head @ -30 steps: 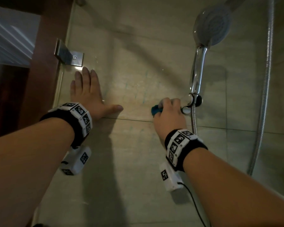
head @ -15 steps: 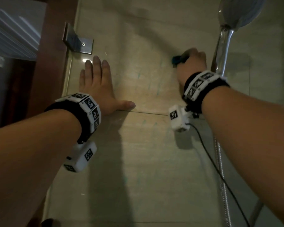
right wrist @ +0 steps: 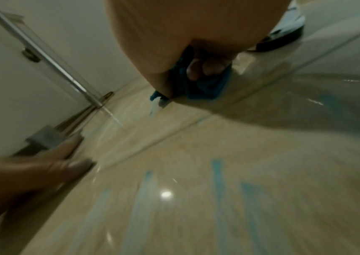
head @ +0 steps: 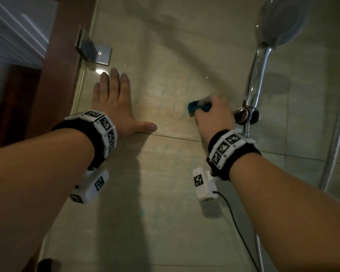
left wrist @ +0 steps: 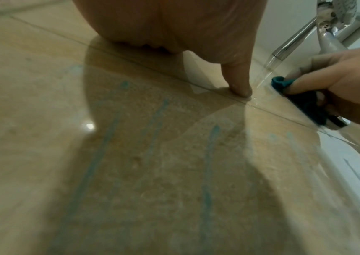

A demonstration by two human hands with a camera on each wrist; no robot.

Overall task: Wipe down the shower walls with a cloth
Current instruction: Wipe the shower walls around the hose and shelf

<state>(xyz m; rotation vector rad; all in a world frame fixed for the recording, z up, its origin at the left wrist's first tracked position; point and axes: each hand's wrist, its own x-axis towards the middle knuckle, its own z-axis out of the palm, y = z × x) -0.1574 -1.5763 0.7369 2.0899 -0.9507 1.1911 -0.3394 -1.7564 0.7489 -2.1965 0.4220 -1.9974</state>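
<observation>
The right hand (head: pixel 214 112) has its fingers curled tightly around a crumpled teal cloth (head: pixel 198 108) and presses it on the beige tiled shower wall (head: pixel 165 173), just beside the chrome shower handle (head: pixel 255 75). The left hand (head: pixel 114 107) lies flat on the wall, fingers straight and together, thumb spread aside.

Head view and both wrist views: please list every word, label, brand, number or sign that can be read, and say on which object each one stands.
No readable text: there is no word, brand or number in any view.
Left wristband: black-and-white square marker patterns only, no letters.
Right wristband: the same kind of patterns.
Left wrist camera and right wrist camera: one such pattern each.
Shower wall: blue streaks, not writing.
</observation>
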